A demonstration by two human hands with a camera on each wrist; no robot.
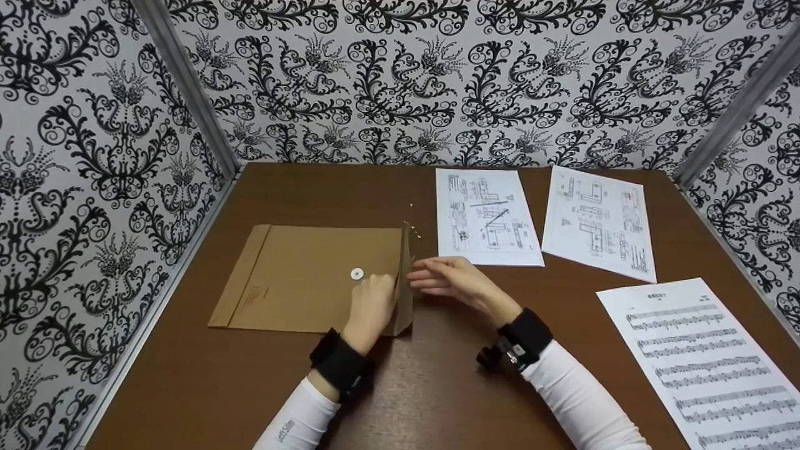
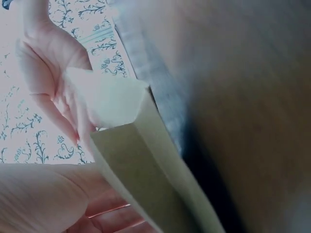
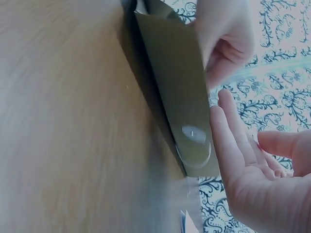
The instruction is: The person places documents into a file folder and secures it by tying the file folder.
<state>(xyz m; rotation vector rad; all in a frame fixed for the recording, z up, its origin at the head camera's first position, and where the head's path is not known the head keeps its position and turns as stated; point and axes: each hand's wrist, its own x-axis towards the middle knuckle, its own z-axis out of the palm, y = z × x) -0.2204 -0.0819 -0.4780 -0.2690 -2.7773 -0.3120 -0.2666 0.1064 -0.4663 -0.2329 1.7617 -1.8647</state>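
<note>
A brown paper envelope [image 1: 306, 262] lies flat on the table, its mouth and raised flap [image 1: 405, 306] on the right side. A white round button [image 1: 357, 274] sits on its upper face. My left hand [image 1: 374, 299] grips the envelope at the mouth, fingers curled at the edge; the left wrist view shows the mouth standing apart. Beside the flap's outer side is my right hand [image 1: 461, 281], its fingers extended, fingertips close to or touching the flap. Another white button [image 3: 194, 134] with a thin string [image 3: 209, 155] shows on the flap in the right wrist view.
Two sheets with technical drawings, one left [image 1: 490, 219] and one right [image 1: 599, 222], lie at the back right. A sheet of music [image 1: 700, 356] lies at the front right. Patterned walls [image 1: 400, 81] enclose the brown table [image 1: 325, 194].
</note>
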